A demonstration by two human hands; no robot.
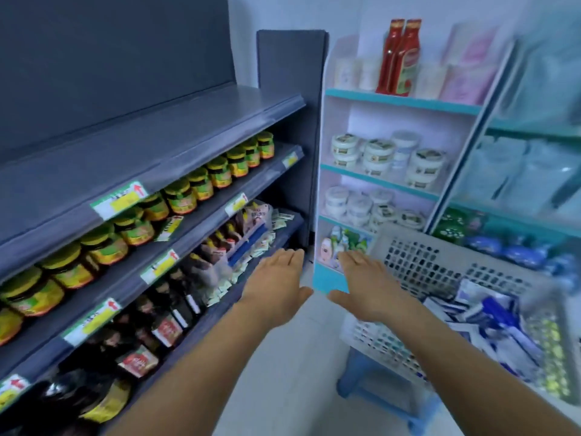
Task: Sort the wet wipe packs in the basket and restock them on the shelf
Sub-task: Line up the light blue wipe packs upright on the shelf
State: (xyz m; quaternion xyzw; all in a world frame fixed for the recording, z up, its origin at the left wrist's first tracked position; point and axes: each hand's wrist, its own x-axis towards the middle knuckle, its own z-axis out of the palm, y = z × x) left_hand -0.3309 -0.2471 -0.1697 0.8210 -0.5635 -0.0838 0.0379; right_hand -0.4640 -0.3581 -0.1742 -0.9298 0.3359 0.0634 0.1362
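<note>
A white perforated basket (421,256) stands at the lower right on a blue stool (390,394). Blue-and-white wet wipe packs (490,319) lie inside it, with yellow-green packs (550,347) along its right side. My left hand (276,284) stretches forward, palm down, fingers straight, holding nothing, over the aisle floor. My right hand (367,284) reaches out flat beside it, just over the basket's left rim, also empty. Green and blue packs (503,243) sit blurred on the teal shelf (518,225) behind the basket.
A grey shelf unit (157,146) on the left carries jars, dark bottles and sachets. Ahead stands a narrow white-and-teal rack (377,177) with tubs, ketchup bottles and tissue. The pale floor (283,372) runs between them.
</note>
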